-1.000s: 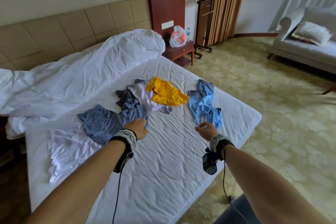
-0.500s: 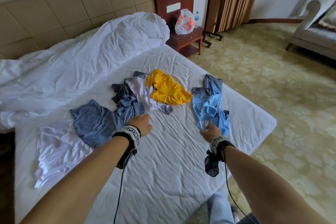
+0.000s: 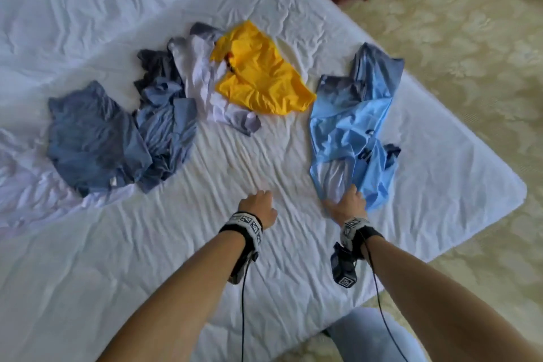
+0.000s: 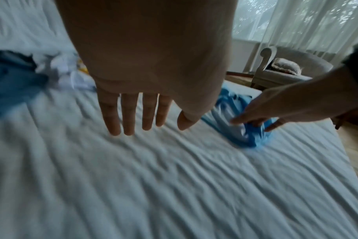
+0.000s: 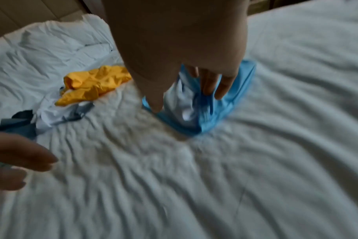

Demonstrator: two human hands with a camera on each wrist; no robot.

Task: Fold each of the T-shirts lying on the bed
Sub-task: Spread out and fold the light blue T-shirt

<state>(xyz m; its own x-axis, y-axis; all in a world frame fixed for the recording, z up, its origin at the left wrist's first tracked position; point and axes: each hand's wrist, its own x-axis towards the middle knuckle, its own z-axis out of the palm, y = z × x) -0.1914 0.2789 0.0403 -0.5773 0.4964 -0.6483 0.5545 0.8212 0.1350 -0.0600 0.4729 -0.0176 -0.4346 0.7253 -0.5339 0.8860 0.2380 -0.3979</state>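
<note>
On the bed (image 3: 264, 288), near its right edge, the right hand (image 3: 348, 203) now has its fingers (image 5: 213, 85) sunk into the near end of the light blue shirt (image 3: 352, 114), thumb on one side and fingers on the other, gathering a bunch of cloth between them; half a second ago that hand only hovered at the hem, so the grasp is newly made. The left hand (image 3: 258, 206) has come away from the grey-blue shirts (image 3: 97, 138), where it sat a moment earlier, and now hangs over bare sheet between the two heaps, fingers straight and slightly spread, holding nothing and apart from any cloth. The head view has also tipped down, so the bed fills the frame. None of the shirts is folded yet: the blue one lies crumpled in a long strip running away from the person, the yellow shirt (image 3: 258, 73) sits beyond the middle, overlapping a white shirt (image 3: 199, 76), and the grey-blue ones lie bunched to the left, partly over another pale garment (image 3: 35, 185) at the left edge. My reading is that the blue shirt has been chosen as the first to fold, and that the left hand is crossing over to take a second hold so the shirt can be dragged onto the open sheet and spread flat. Thin, slippery-looking fabric may slide out of a one-handed pinch.
</note>
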